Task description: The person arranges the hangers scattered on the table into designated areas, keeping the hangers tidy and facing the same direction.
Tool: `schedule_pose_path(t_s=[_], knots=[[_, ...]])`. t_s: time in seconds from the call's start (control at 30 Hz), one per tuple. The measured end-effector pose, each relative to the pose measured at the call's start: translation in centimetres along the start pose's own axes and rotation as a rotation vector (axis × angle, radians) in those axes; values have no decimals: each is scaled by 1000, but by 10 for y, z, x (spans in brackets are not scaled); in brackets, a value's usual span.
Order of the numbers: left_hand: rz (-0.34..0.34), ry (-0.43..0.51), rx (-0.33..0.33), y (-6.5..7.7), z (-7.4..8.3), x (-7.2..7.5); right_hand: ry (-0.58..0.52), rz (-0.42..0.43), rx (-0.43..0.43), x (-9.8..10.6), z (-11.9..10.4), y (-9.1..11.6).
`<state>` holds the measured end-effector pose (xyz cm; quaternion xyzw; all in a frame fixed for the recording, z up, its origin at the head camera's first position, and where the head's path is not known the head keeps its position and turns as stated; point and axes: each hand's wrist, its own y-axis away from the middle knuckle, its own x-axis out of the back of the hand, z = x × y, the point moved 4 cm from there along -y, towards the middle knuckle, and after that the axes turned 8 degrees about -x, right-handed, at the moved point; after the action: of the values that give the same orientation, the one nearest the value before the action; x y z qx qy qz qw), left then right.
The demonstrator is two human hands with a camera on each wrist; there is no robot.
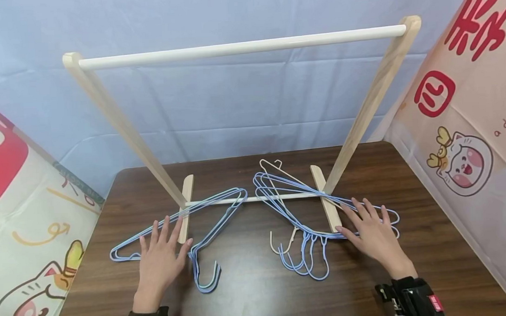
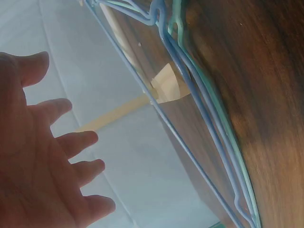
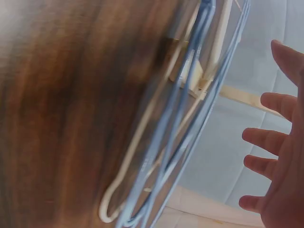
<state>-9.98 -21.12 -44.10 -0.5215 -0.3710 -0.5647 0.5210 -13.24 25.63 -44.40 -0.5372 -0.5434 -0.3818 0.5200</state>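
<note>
My left hand (image 1: 162, 261), palm down with fingers spread, is over a group of blue hangers (image 1: 196, 269) whose hooks point toward me. A green hanger (image 2: 237, 161) lies among them in the left wrist view. My right hand (image 1: 374, 235) hovers at the right end of a second group of blue hangers (image 1: 312, 231), fingers apart. Mixed into that group is a cream hanger (image 3: 137, 137). In both wrist views the fingers are straight, with nothing in the palms. Both groups lie across the lower bar (image 1: 225, 201) of a wooden rack.
The rack's white top rail (image 1: 245, 47) spans two slanting wooden posts, left (image 1: 122, 125) and right (image 1: 372, 102), on flat feet. It stands on a dark wood table (image 1: 249, 288). Pale blue cloth (image 1: 234, 98) hangs behind, with printed cloth at both sides.
</note>
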Motion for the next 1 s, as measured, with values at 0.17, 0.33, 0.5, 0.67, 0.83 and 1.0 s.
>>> schedule_pose_path(t_s=[0.17,0.33,0.5,0.67,0.83,1.0], knots=[[9,4,-8,-2,0,4,-2,-15,1,5,-2,-4],[54,-5,-42,-7,0,12,1,16,19,11,-6,-11],[52,-6,-52,-10,1,16,-28,65,34,25,-9,-21],[11,5,-41,-12,1,19,-98,129,22,46,-11,-37],[-30,19,-37,-15,3,22,-203,80,-48,65,-12,-57],[-55,27,-55,-18,7,28,-294,61,-94,82,-12,-77]])
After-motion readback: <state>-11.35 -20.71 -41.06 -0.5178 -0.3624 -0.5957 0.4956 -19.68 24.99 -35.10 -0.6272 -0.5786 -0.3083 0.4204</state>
